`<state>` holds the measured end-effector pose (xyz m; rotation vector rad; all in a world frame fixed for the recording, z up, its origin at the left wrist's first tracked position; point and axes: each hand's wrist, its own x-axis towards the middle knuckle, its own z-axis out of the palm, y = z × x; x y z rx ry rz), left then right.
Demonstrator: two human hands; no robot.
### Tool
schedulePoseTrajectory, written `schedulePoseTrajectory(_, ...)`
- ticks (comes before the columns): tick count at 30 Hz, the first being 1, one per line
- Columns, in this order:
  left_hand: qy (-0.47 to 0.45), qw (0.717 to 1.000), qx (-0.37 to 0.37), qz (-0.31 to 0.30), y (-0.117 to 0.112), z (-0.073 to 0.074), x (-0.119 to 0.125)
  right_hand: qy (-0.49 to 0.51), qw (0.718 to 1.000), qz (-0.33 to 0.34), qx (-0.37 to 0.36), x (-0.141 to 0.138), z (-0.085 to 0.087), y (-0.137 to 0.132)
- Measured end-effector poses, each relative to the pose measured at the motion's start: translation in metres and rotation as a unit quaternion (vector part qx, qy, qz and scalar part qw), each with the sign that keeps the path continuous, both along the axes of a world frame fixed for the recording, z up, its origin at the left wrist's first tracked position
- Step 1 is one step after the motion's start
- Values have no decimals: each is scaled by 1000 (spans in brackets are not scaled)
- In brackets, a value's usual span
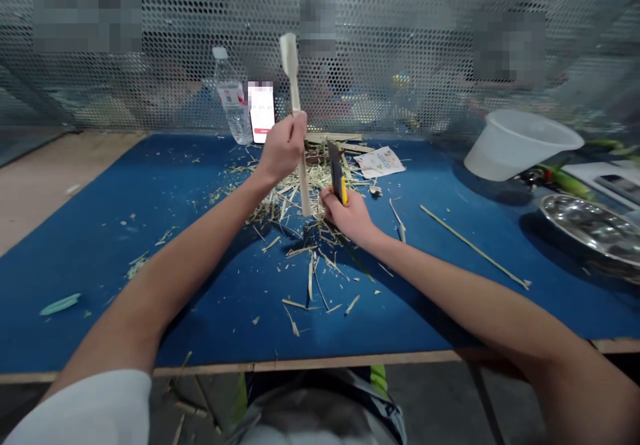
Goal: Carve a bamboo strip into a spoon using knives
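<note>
My left hand [283, 148] is closed around a pale stick [294, 88], held nearly upright above the table. The stick's top end is wider and looks hollowed or spoon-like; its lower end reaches down below my fist. To the right, my right hand [347, 215] grips a yellow and black utility knife [337, 175] that points upward. Knife and stick are apart. A heap of pale shavings [280, 198] lies beneath and around both hands.
Behind the shavings stand a water bottle [234, 108] and a lit phone [262, 121], with a white packet [380, 163] to their right. A white tub [520, 141] and a metal tray [595, 228] sit at right. A thin stalk [475, 248] lies nearby. Perforated metal sheeting [200, 5] rises behind.
</note>
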<state>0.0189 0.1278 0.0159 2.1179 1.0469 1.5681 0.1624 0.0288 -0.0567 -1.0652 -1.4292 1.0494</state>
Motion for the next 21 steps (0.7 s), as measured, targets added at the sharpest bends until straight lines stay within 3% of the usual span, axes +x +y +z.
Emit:
schedulePoseTrajectory(9, -121, 990, -55, -44, 8, 5, -4, 22, 999, 29, -27, -1, 13, -7)
schedulePoseTrajectory(16, -82, 996, -18, -7, -12, 5, 3, -19, 999, 40, -21, -2, 10, -7)
schedulePoseTrajectory(19, -74, 996, -27, -34, -17, 6, 2, -28, 999, 45, -14, -2, 8, -6)
schedulePoseTrajectory(21, -73, 990, -84, -82, -19, 9, 0, -30, 998, 44, -18, -2, 9, -6)
